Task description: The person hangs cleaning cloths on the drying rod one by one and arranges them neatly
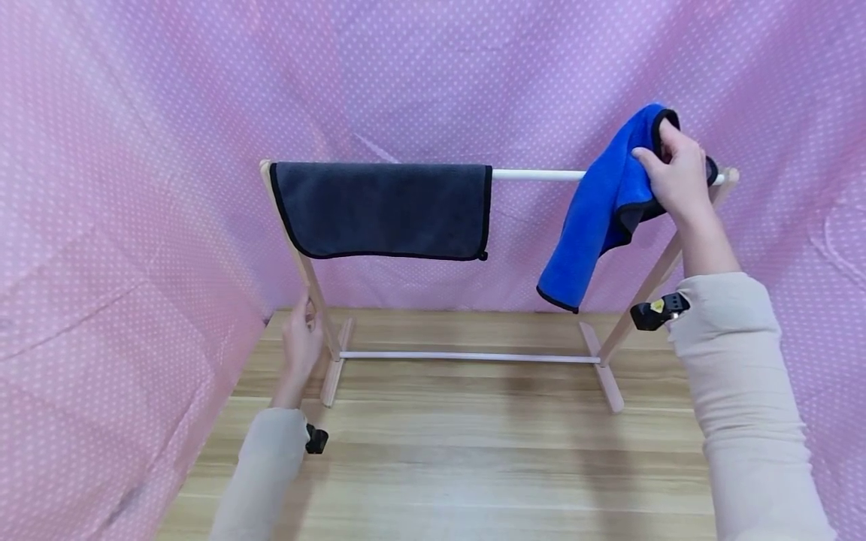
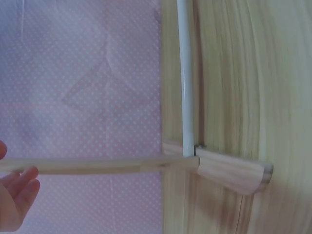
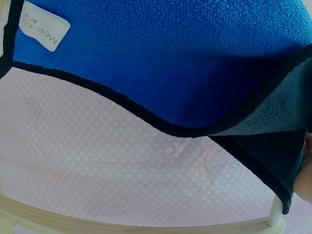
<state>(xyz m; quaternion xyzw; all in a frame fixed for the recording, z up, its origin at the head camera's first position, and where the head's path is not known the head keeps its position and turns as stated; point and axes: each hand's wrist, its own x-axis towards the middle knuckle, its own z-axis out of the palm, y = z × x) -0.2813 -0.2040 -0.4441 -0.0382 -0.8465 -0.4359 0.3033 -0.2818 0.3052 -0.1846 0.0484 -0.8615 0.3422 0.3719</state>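
A blue towel (image 1: 598, 195) with black edging and a dark grey reverse is pinched in my right hand (image 1: 683, 176) at the right end of the wooden rack. It hangs gathered in front of the white top bar (image 1: 534, 175), its lower corner dangling left. In the right wrist view the blue side carries a white label (image 3: 45, 27). Lower down, my left hand (image 1: 302, 342) holds the rack's left post (image 2: 105, 166), fingers on one side and thumb on the other. A dark grey towel (image 1: 386, 212) with black edging hangs flat over the bar's left part.
The rack's feet (image 1: 610, 387) stand on a wood-grain tabletop (image 1: 467, 466), with a thin white lower rod (image 1: 467, 357) between them. Pink dotted cloth (image 1: 433, 83) surrounds the table behind and at the sides.
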